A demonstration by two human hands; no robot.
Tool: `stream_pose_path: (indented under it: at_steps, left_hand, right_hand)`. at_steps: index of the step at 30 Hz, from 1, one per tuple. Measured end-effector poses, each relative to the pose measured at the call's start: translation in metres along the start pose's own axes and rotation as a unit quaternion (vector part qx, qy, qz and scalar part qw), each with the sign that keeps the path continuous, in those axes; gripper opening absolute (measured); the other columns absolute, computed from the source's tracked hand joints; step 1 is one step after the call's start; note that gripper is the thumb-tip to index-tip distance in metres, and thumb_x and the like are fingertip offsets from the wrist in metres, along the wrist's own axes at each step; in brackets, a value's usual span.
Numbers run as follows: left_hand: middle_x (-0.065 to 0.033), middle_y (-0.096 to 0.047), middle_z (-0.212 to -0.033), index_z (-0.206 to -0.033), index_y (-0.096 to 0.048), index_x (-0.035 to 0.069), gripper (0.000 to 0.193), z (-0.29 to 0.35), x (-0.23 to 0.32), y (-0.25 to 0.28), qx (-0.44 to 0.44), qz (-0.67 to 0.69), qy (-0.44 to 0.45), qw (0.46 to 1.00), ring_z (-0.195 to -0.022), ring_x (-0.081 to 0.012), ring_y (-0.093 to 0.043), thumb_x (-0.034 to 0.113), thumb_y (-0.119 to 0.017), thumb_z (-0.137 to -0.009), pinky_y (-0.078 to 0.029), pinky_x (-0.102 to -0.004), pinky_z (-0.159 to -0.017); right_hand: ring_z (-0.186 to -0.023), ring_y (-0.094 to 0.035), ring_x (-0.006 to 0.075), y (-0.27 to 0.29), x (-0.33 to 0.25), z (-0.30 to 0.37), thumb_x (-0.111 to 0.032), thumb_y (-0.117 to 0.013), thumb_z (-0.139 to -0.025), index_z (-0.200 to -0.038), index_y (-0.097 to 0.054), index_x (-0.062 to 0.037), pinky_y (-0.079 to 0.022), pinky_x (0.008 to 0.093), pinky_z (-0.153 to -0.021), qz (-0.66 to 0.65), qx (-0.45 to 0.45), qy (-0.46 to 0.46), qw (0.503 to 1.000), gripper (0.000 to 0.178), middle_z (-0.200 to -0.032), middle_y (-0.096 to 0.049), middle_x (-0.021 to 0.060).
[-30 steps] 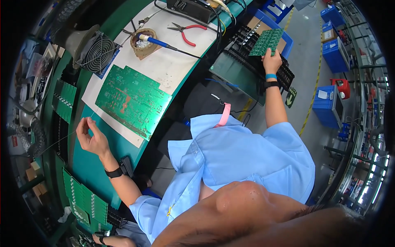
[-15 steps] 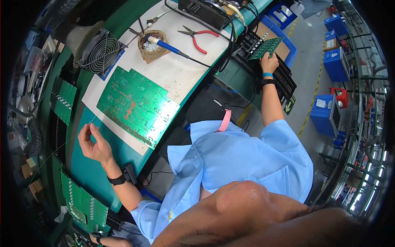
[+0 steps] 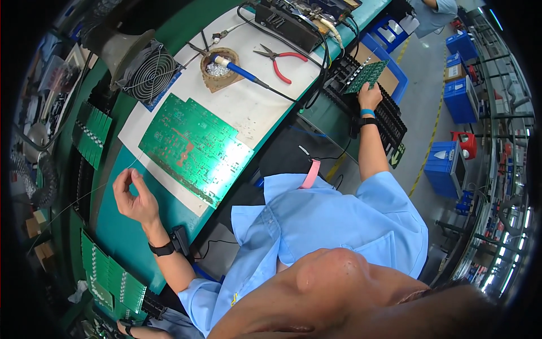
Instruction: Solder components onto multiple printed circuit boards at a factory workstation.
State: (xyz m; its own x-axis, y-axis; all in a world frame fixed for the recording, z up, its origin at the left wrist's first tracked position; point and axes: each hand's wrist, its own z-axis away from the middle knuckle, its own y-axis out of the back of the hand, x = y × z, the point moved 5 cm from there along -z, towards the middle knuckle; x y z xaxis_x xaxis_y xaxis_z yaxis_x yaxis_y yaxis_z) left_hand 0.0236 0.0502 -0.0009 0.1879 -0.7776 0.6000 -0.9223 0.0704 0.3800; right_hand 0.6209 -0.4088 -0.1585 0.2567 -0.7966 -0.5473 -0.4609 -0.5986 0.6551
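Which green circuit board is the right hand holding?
The small board by the black rack, in the right hand; the large board lies on the white sheet, other boards sit farther left.

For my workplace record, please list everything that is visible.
Large circuit board: one, green, on white sheet
Small circuit board: one, green, at black rack
Stacked circuit boards: several, green, left side
Soldering iron: one, blue, at brown holder
Pliers: one, red, right of soldering iron
Fan: one, dark, left of brown holder
Control box: one, black, top centre
Crates: several, blue, right side
Co-workers: two, bluish clothing, lower left and top right
Left hand: one, black wristband, pinching thin wire
Right hand: one, blue wristband, holding small circuit board
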Motion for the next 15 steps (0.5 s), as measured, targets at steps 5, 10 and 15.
stream_pose_path:
  at_steps: [5, 10, 15]
  left_hand:
    - [-0.0132, -0.069, -0.104, -0.116, -0.066, -0.005, 0.018, 0.001, 0.0, 0.001, 0.0, 0.002, 0.002, 1.0, -0.081, -0.0167, -0.067, -0.003, -0.069, -0.098, -0.058, -0.0289, -0.073]
    - [-0.0133, -0.07, -0.105, -0.116, -0.066, -0.005, 0.018, 0.001, 0.0, 0.0, -0.002, 0.001, -0.002, 1.0, -0.082, -0.0167, -0.067, -0.004, -0.069, -0.098, -0.058, -0.0284, -0.073]
    - [-0.0137, -0.07, -0.106, -0.116, -0.066, -0.005, 0.019, 0.0, -0.002, 0.0, 0.001, -0.001, 0.007, 1.0, -0.083, -0.0168, -0.068, -0.004, -0.07, -0.098, -0.059, -0.0282, -0.073]
  right_hand:
    - [-0.084, -0.072, 0.0438, 0.006, -0.011, -0.002, -0.027, -0.063, -0.093, -0.099, -0.072, 0.0015, -0.056, 0.0529, -0.081, 0.036, 0.021, 0.027, 0.999, 0.031, -0.083, -0.074, 0.0236]
    - [-0.087, -0.07, 0.0483, 0.009, -0.019, 0.005, -0.028, -0.064, -0.089, -0.1, -0.072, 0.003, -0.055, 0.0561, -0.082, 0.005, 0.024, -0.018, 1.0, 0.034, -0.088, -0.073, 0.0287]
    - [-0.087, -0.07, 0.048, 0.011, -0.027, 0.0, -0.027, -0.065, -0.089, -0.101, -0.071, 0.0045, -0.056, 0.0549, -0.084, 0.039, -0.018, 0.03, 0.999, 0.034, -0.09, -0.073, 0.0299]
